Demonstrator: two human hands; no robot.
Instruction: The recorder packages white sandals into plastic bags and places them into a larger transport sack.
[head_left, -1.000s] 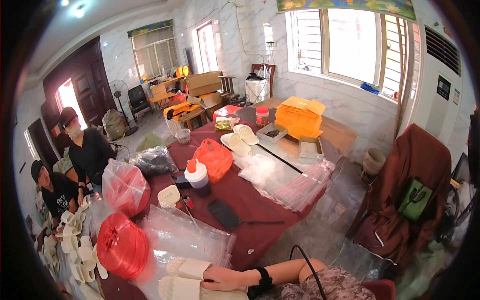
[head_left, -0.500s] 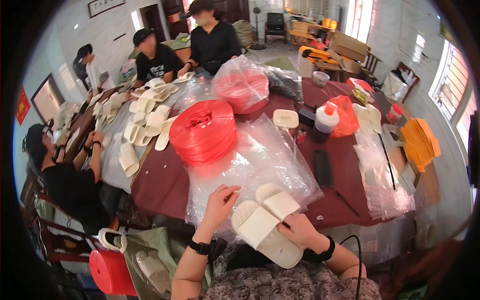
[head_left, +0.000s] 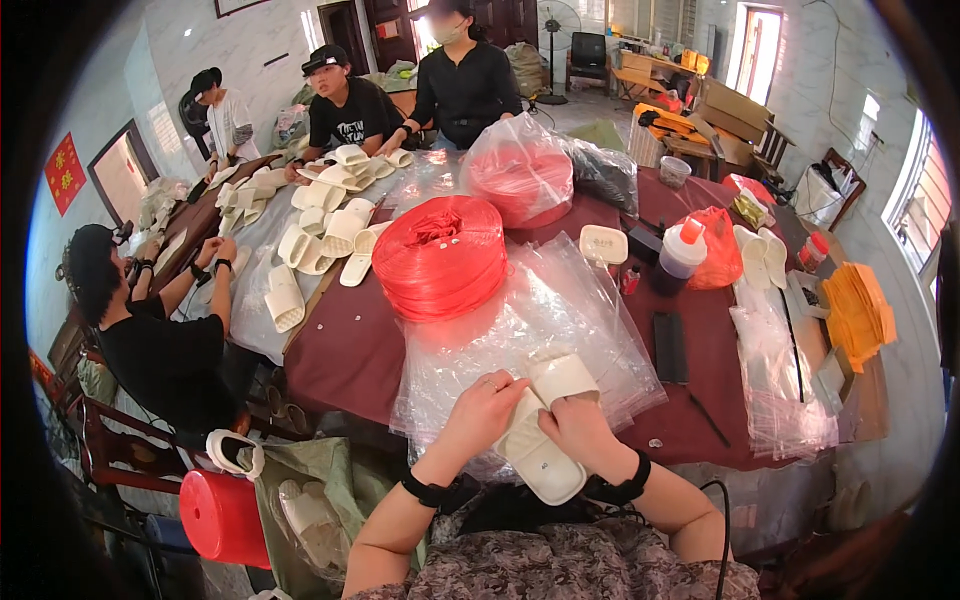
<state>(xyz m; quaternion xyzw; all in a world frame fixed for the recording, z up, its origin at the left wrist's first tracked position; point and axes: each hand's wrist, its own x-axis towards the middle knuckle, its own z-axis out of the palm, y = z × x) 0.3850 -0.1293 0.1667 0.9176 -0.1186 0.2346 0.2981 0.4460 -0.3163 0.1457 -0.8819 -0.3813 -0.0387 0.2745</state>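
Observation:
A pair of cream slippers (head_left: 548, 474) is held low at the table's near edge, soles down and overlapping. My right hand (head_left: 582, 432) grips the pair, its fingers at the strap of the far-right slipper (head_left: 563, 377). Closed fingers of my left hand (head_left: 487, 412) pinch the left slipper near its strap, which the hand partly covers. Under and beyond the slippers lies a stack of clear plastic bags (head_left: 560, 300). A large red roll of plastic twine (head_left: 440, 262) rests on the bags' far left part.
A dark red cloth (head_left: 340, 350) covers the table. Many cream slippers (head_left: 345, 228) are heaped at the left, where several people work. To the right are a black box (head_left: 669, 348), a bottle (head_left: 683, 255), another slipper pair (head_left: 760, 257) and orange packets (head_left: 858, 315). A red stool (head_left: 222, 517) stands lower left.
My left hand has moved right and down onto the slippers, from being apart with nothing held. The slippers have shifted slightly, and the whole view has tilted up and left.

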